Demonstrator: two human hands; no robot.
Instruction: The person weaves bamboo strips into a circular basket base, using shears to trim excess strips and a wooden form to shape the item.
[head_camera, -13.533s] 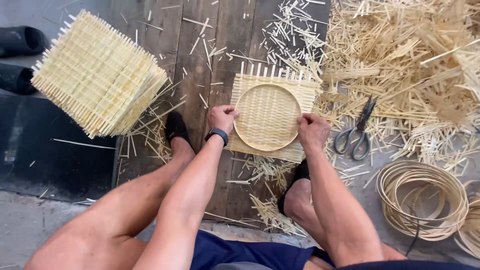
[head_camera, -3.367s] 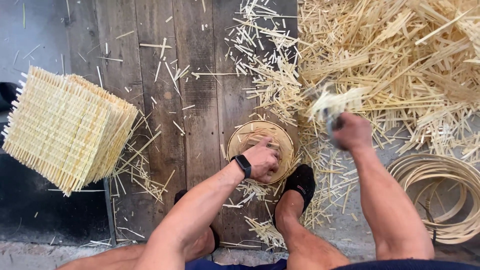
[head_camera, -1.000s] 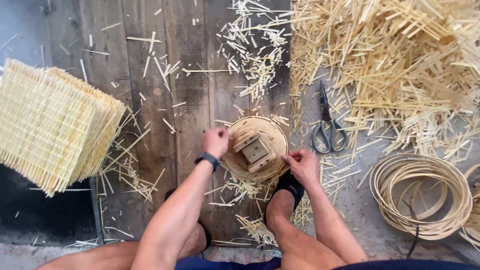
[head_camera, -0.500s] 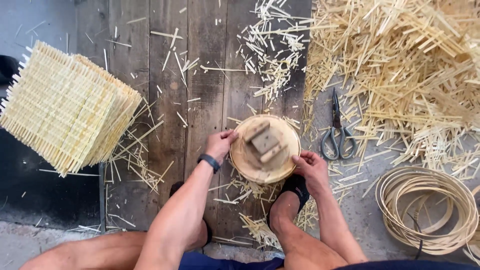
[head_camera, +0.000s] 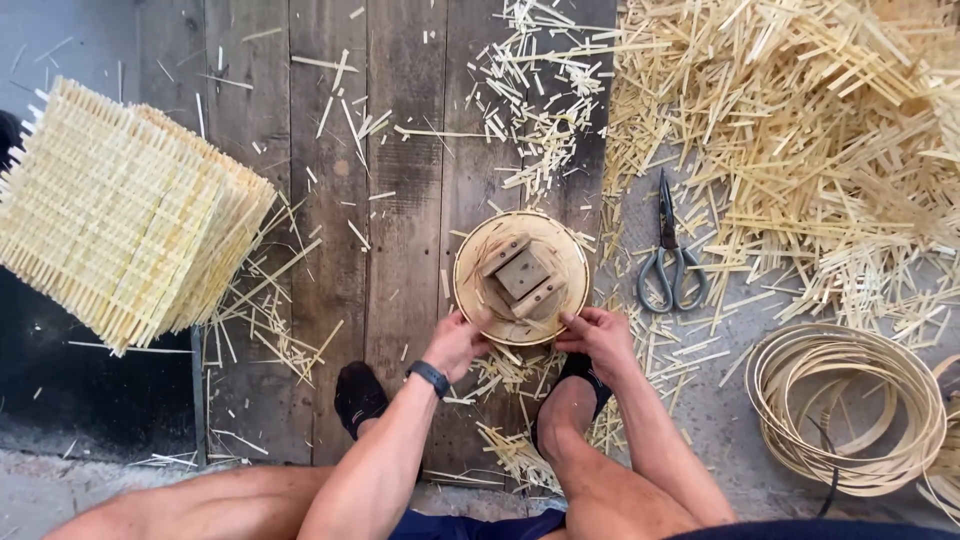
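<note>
Head view, looking straight down: we record a round wooden disc (head_camera: 521, 277) with small wooden blocks fixed at its centre, lying flat on the dark plank floor (head_camera: 400, 150) between our two feet. Our left hand (head_camera: 455, 343) touches the disc's near-left edge, fingers curled against the rim and thumb on top; a dark watch (head_camera: 429, 377) sits on that wrist. Our right hand (head_camera: 600, 338) meets the near-right edge, fingertips pinching the rim. Both hands are partly closed on the disc's edge; we cannot tell whether the disc is lifted off the planks at all. Under and just in front of the disc we note a scatter of short bamboo offcuts (head_camera: 500, 370). Black slippers (head_camera: 358, 397) cover both feet, the right one largely hidden behind the right forearm. To the right of the disc, just beside it and apart, a pair of metal scissors (head_camera: 671, 259) lies on the grey concrete, blades pointing away from us. Beyond the scissors, filling the upper right, a large heap of pale bamboo strips (head_camera: 800, 130). At lower right, well apart from the hands, a coil of thin bamboo hoops (head_camera: 848, 407). At far left, well apart from the disc, a tilted stack of square woven bamboo mats (head_camera: 120, 210), their stick ends protruding along the edges.
</note>
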